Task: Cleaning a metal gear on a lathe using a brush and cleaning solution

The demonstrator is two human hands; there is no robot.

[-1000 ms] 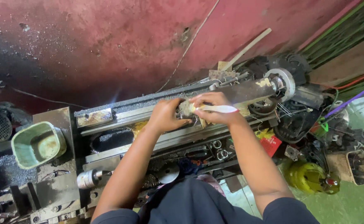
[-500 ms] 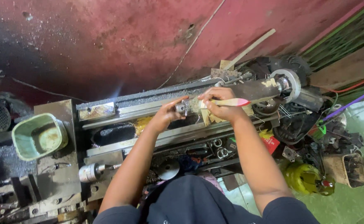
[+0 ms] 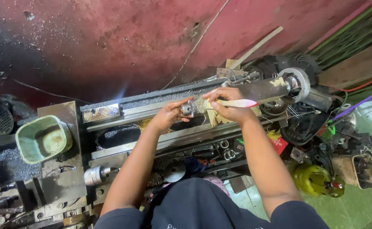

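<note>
Left hand (image 3: 167,115) reaches across the lathe bed (image 3: 152,111), fingers curled round the drill chuck (image 3: 189,109), clamped on its knurled body from the near side. Right hand (image 3: 227,106) sits just beside it on the chuck's right, fingers closed on a white brush with a pink tip (image 3: 236,103) that points right along the machine; thumb and forefinger also touch the chuck end. So the chuck lies between both hands, over the middle of the bed, in line with the dark tailstock barrel (image 3: 264,90) to the right.

Chuck looks small, grey metal, toothed ring facing left, dusty. Yellowish rag or paper (image 3: 215,119) hangs under the right hand.

Green plastic tub (image 3: 42,140) stands on the left end of the machine, well apart. Yellow gas cylinder (image 3: 315,180) on the floor at right. Red wall (image 3: 152,38) behind.

Versus the earlier frame: both hands sit slightly higher and further right on the bed, chuck more exposed between the fingers, brush lifted to level. Tub unchanged.
</note>
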